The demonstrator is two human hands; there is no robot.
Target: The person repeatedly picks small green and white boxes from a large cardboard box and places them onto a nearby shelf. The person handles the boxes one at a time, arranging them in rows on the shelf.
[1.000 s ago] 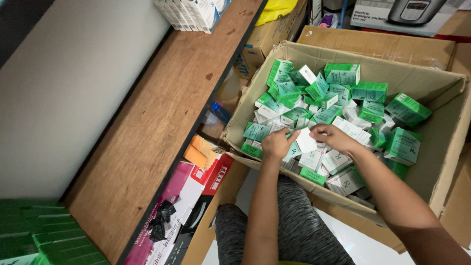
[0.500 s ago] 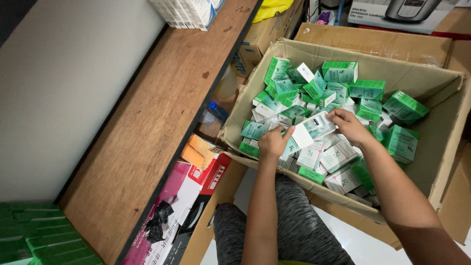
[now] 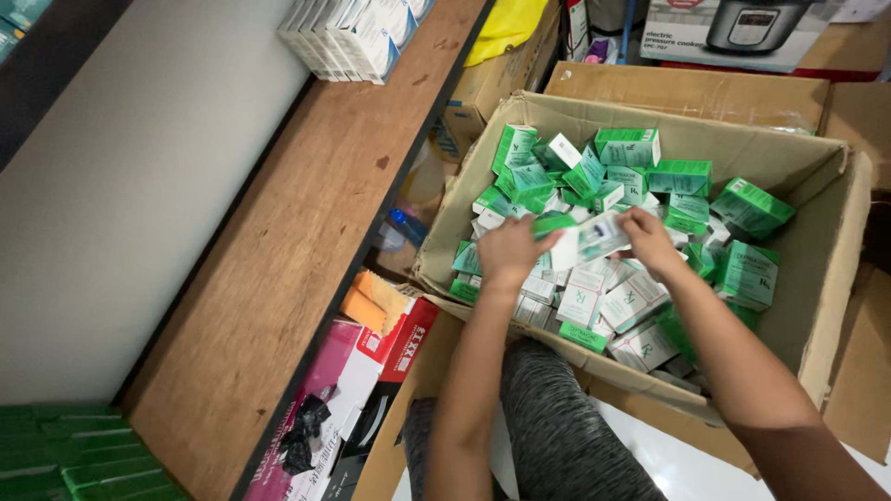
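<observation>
Small green-and-white boxes [image 3: 594, 238] are gripped by closed left hand [image 3: 509, 250] and right hand [image 3: 647, 239]. They are best squared together before being lifted clear of the cardboard carton [image 3: 817, 278].

The hands' fingertips were hidden behind the small box [image 3: 594, 238] they held. Lower boxes in the carton [image 3: 826, 278] lay buried. The cooker box [image 3: 733, 32] at upper right and green stack [image 3: 74, 459] at lower left were cut off.

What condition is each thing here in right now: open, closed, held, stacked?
Large brown cardboard box: open, flaps up, part full.
Small green-and-white cartons: closed, heaped loosely inside it.
Small white-and-green carton: lifted, held between both hands.
Left hand: gripping that carton's end.
Right hand: pinching its other end.
White boxes on the wooden shelf: closed, lined up.
</observation>
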